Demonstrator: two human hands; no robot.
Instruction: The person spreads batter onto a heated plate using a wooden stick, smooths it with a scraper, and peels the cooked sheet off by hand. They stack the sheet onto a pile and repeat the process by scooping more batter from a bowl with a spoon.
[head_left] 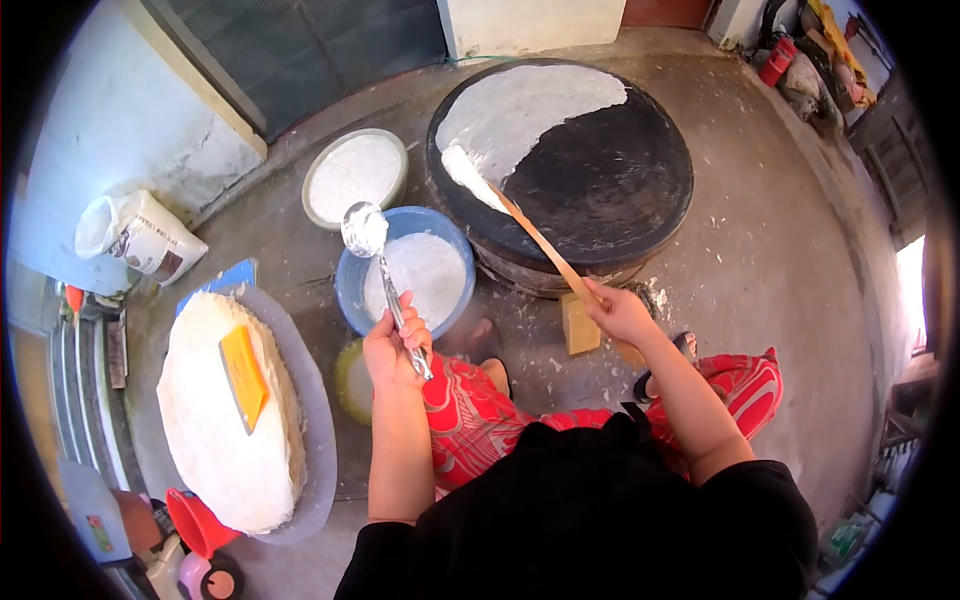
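Observation:
My left hand point(396, 343) is closed round the handle of a metal ladle point(364, 232), whose bowl is coated with white batter and hangs over a blue basin point(349, 310) of white batter. In my right hand point(617, 312) is a long wooden spatula point(540, 240). Its far end is covered in white batter and rests at the left part of a large round black griddle point(610, 180). A pale sheet of batter point(530, 105) covers the griddle's upper left, with an uneven edge. The rest of the griddle's surface is dark and bare.
A second basin point(401, 178) of white powder or batter stands behind the blue one. To my left, a thick stack of pale flat sheets point(215, 440) carries an orange scraper point(241, 370). A white sack point(150, 238) leans by the wall, and a yellow block point(580, 325) stands beside the griddle.

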